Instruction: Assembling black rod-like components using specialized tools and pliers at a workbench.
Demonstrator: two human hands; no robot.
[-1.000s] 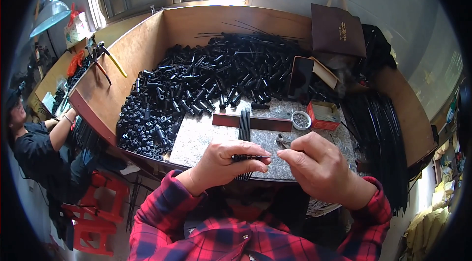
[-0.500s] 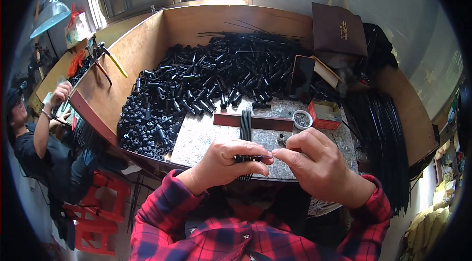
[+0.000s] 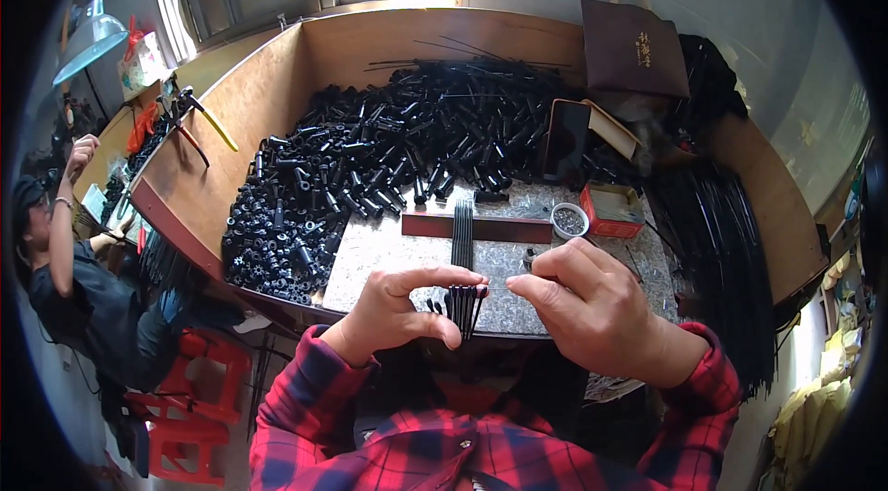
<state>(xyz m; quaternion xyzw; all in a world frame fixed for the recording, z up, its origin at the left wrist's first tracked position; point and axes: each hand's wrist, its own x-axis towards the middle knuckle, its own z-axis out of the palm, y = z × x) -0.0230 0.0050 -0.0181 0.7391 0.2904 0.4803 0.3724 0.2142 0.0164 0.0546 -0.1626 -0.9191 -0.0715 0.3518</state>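
Observation:
Several thin black rods (image 3: 462,241) lie side by side across a dark red bar (image 3: 425,225), their near ends reaching over the table's front edge. My left hand (image 3: 393,306) is at those near ends, index finger lying across the rods and thumb spread away from them. Its other fingers are mostly hidden. To the right, my right hand (image 3: 587,301) is closed in a pinch, apart from the rods. Whatever its fingertips hold, if anything, is too small to make out. A small dark piece (image 3: 529,258) shows on the speckled board (image 3: 365,255) just behind the right fingertips.
Black tubular parts (image 3: 416,140) are heaped behind and left, within a wooden surround (image 3: 444,29). A white cup of small bits (image 3: 568,221), a red box (image 3: 615,211) and a phone (image 3: 566,140) are at right, near long black rods (image 3: 721,260). Another person (image 3: 83,278) works at far left.
My left thumb has come off the rods and dropped away, uncovering their near ends. My right hand has drawn slightly apart from the left. The other person's arm has moved upward.

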